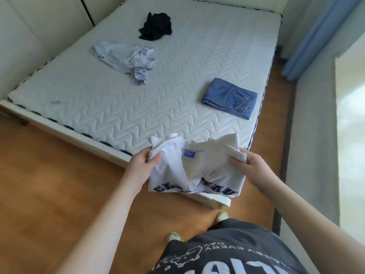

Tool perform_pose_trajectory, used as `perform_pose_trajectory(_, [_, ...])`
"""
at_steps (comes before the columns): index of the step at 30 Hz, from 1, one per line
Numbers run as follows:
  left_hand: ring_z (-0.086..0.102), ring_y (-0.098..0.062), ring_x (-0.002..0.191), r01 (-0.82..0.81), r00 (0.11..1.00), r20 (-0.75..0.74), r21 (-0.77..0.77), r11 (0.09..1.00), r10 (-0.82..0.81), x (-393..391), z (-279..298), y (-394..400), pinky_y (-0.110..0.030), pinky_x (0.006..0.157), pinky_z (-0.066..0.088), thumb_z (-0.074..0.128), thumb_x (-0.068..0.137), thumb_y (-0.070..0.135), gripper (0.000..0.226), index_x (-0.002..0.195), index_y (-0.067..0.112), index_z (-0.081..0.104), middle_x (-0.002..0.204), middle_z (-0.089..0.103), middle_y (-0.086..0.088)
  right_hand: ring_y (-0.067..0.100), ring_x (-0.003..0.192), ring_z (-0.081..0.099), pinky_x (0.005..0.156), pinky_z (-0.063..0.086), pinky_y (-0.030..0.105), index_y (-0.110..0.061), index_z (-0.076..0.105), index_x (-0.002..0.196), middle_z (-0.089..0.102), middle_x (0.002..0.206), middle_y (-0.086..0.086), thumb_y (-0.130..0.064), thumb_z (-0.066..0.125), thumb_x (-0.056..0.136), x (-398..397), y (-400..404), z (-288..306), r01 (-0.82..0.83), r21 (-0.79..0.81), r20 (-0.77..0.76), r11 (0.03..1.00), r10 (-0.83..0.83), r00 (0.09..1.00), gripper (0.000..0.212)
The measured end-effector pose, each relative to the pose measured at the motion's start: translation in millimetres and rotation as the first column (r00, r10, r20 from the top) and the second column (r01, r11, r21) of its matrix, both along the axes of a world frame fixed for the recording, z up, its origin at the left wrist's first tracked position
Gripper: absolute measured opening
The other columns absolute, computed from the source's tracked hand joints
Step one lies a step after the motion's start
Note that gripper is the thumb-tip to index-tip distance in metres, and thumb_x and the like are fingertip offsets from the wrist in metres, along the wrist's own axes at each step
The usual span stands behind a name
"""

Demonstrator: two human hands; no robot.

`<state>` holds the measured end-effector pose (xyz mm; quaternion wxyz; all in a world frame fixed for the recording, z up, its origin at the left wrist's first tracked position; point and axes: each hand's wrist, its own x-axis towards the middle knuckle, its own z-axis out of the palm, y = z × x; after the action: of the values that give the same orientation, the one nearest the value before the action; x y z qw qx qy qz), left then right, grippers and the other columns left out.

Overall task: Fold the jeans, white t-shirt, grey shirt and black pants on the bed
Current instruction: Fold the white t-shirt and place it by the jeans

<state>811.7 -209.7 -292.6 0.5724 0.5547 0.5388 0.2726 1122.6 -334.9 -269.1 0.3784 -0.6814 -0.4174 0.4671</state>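
Hands hold the white t-shirt up over the near corner of the bed: the left hand pinches its left shoulder, the right hand grips the right shoulder, and the collar sags between them. Folded jeans lie close to the bed's right edge, beyond the right hand. The crumpled grey shirt sits mid-bed, and the bunched black pants lie near the far edge.

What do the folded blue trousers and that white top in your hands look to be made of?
The jeans look like denim: faded matte blue, pale contrast stitching, a frayed edge. The white t-shirt, held by the left hand and right hand, looks like soft knit cotton, limp and matte with printed letters, though the fibre is uncertain.
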Motion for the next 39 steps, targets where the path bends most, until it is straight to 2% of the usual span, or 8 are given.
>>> perform_pose_trajectory(2, [0.070, -0.019, 0.101, 0.053, 0.999, 0.006, -0.020, 0.998, -0.053, 12, -5, 8, -0.043, 0.090, 0.052, 0.070, 0.085, 0.040, 0.019, 0.103, 0.036, 0.072, 0.102, 0.075, 0.006, 0.017, 0.098, 0.070, 0.083, 0.058, 0.035, -0.032, 0.072, 0.104, 0.074, 0.100, -0.003, -0.026, 0.058, 0.097, 4, -21, -1, 0.081, -0.003, -0.036, 0.997, -0.081, 0.996, 0.017])
perform_pose_trajectory(9, [0.069, -0.007, 0.091, 0.249, 0.968, -0.021, 0.001, 0.968, -0.249, 77, -10, 23, -0.029, 0.081, 0.052, 0.070, 0.086, 0.041, 0.015, 0.101, 0.039, 0.072, 0.099, 0.075, 0.008, 0.022, 0.097, 0.070, 0.085, 0.059, 0.043, -0.030, 0.072, 0.104, 0.074, 0.099, -0.002, -0.024, 0.056, 0.098, 40, -67, -16, 0.313, -0.017, -0.080, 0.950, -0.314, 0.946, 0.018])
perform_pose_trajectory(13, [0.068, -0.010, 0.095, 0.274, 0.961, -0.046, 0.011, 0.962, -0.274, 109, -17, 26, -0.033, 0.087, 0.052, 0.068, 0.092, 0.032, 0.014, 0.099, 0.043, 0.072, 0.099, 0.075, 0.008, 0.013, 0.092, 0.071, 0.068, 0.057, 0.022, -0.035, 0.072, 0.103, 0.075, 0.098, -0.006, -0.025, 0.058, 0.097, 63, -79, -27, 0.387, -0.039, -0.145, 0.921, -0.389, 0.910, 0.018])
perform_pose_trajectory(16, [0.067, -0.013, 0.097, 0.261, 0.963, -0.076, -0.006, 0.965, -0.260, 126, -21, 35, -0.034, 0.090, 0.051, 0.067, 0.092, 0.033, 0.014, 0.100, 0.044, 0.072, 0.099, 0.075, 0.009, 0.007, 0.091, 0.071, 0.066, 0.054, 0.016, -0.039, 0.071, 0.104, 0.075, 0.100, -0.008, -0.027, 0.059, 0.097, 78, -78, -37, 0.419, -0.058, -0.193, 0.906, -0.422, 0.886, 0.019])
perform_pose_trajectory(21, [0.067, -0.002, 0.089, 0.202, 0.977, -0.074, 0.003, 0.979, -0.201, 140, -33, 49, -0.028, 0.085, 0.051, 0.068, 0.092, 0.028, 0.020, 0.094, 0.047, 0.073, 0.097, 0.075, 0.012, 0.009, 0.094, 0.071, 0.067, 0.055, 0.017, -0.040, 0.071, 0.106, 0.075, 0.102, -0.008, -0.030, 0.062, 0.095, 95, -58, -56, 0.430, -0.097, -0.220, 0.897, -0.441, 0.870, 0.017])
perform_pose_trajectory(26, [0.065, 0.006, 0.083, 0.168, 0.983, -0.070, -0.020, 0.986, -0.169, 145, -50, 61, -0.012, 0.074, 0.048, 0.068, 0.093, 0.026, 0.027, 0.089, 0.053, 0.072, 0.091, 0.074, 0.019, 0.011, 0.095, 0.071, 0.074, 0.057, 0.026, -0.041, 0.071, 0.106, 0.075, 0.103, -0.007, -0.030, 0.063, 0.093, 99, -32, -66, 0.428, -0.130, -0.230, 0.894, -0.447, 0.864, 0.019])
perform_pose_trajectory(30, [0.067, -0.012, 0.095, 0.215, 0.971, -0.079, -0.101, 0.971, -0.223, 142, -72, 80, -0.030, 0.086, 0.051, 0.069, 0.092, 0.024, 0.013, 0.103, 0.028, 0.074, 0.100, 0.075, 0.006, 0.008, 0.092, 0.071, 0.068, 0.055, 0.020, -0.040, 0.073, 0.101, 0.076, 0.099, -0.007, -0.025, 0.062, 0.094, 88, -19, -75, 0.451, -0.167, -0.214, 0.877, -0.479, 0.851, 0.020])
perform_pose_trajectory(39, [0.067, -0.016, 0.094, 0.384, 0.908, -0.094, -0.202, 0.901, -0.408, 138, -110, 153, -0.030, 0.082, 0.051, 0.071, 0.090, 0.029, 0.026, 0.114, 0.020, 0.071, 0.101, 0.075, 0.002, 0.010, 0.088, 0.072, 0.064, 0.054, 0.018, -0.032, 0.075, 0.097, 0.076, 0.096, -0.004, -0.019, 0.062, 0.096, 54, 20, -91, 0.580, -0.248, -0.146, 0.776, -0.621, 0.770, 0.018])
